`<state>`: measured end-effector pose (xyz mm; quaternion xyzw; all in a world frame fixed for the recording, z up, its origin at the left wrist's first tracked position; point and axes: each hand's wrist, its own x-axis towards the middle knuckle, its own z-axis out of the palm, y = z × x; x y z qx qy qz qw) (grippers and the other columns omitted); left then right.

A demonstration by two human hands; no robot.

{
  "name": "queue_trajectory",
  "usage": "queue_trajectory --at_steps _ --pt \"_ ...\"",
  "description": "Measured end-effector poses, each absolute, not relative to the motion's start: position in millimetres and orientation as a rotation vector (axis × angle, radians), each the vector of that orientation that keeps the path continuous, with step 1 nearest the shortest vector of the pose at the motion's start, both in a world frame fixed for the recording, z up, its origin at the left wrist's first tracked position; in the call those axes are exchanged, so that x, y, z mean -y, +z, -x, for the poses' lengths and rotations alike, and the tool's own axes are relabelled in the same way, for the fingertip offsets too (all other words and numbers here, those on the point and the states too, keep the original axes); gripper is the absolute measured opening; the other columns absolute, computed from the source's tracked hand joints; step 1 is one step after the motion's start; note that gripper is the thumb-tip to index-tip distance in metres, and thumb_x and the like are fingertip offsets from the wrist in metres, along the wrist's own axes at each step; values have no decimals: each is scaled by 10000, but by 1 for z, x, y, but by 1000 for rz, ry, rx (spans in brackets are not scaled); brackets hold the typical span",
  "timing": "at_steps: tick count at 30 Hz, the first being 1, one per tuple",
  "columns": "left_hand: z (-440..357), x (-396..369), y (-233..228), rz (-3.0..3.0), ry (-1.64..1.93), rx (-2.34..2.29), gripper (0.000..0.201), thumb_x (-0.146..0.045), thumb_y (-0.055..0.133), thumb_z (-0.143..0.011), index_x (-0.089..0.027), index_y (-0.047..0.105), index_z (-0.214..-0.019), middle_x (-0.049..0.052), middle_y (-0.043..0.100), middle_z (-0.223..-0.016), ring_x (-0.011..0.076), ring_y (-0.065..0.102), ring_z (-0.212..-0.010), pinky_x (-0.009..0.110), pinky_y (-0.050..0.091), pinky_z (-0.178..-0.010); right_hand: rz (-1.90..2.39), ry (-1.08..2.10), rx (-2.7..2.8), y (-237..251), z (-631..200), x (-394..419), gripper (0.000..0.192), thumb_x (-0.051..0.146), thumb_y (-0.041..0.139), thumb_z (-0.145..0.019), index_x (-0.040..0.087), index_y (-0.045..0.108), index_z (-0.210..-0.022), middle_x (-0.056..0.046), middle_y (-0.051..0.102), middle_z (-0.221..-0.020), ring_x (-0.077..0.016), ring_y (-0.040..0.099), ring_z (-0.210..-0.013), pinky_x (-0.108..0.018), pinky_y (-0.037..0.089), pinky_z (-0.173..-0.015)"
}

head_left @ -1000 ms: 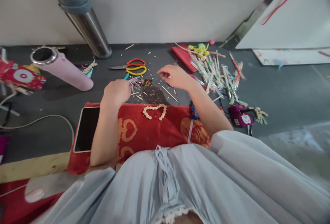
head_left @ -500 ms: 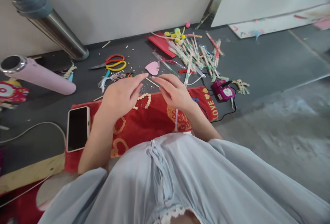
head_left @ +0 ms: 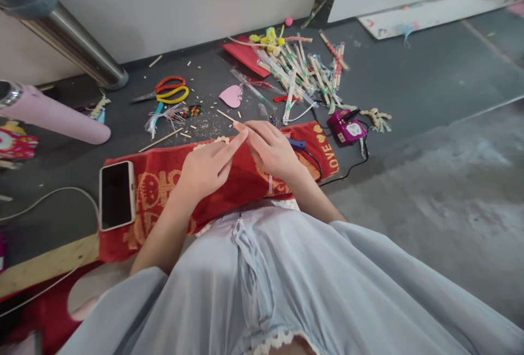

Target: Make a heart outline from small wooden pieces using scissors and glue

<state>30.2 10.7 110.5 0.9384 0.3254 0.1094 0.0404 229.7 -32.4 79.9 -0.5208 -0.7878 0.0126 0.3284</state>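
Dark floor is lying under a red towel (head_left: 164, 180); left hand (head_left: 207, 167) and right hand (head_left: 272, 150) are touching fingertips above it, holding nothing visible.

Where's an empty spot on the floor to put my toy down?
Bare floor lies right of the purple device and its cord, and between the phone and the pink bottle. It is crowded around the scissors, pink heart and stick pile.
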Motion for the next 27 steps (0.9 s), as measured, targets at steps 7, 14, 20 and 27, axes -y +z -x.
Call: queue_trajectory --at_steps 7,14,20,27 --pt "-32 -8 99 -2971 516 -868 571 -175 395 -966 -311 442 -1519 103 493 -1551 280 445 -1451 494 375 -1172 1453 81 1993 72 -232 38 586 141 274 -978 213 385 -1549 -114 580 -1450 -229 532 -1348 -457 443 -1159" --pt "-35 0 96 -2962 518 -905 590 -157 398 -983 -343 381 -1542 58 344 -1639 241 281 -1544 525 213 -1260 1485 118 1971 70 -235 41 604 142 286 -977 219 338 -1573 -109 551 -1485 -234 483 -1410 -455 422 -1190" --pt "-34 3 94 -2986 528 -915 581 -145 396 -983 -325 389 -1535 62 319 -1648 237 263 -1550 540 185 -1271 1391 166 1944 68 -229 46 612 100 325 -927 145 373 -1535 -138 528 -1485 -194 460 -1422 -388 413 -1206" --pt "-38 3 93 -2901 437 -1012 473 -196 376 -997 -259 505 -1447 71 357 -1635 243 272 -1548 529 177 -1277 1446 237 1929 62 -217 48 649 100 355 -903 209 369 -1543 -122 513 -1496 -224 448 -1436 -462 399 -1216"
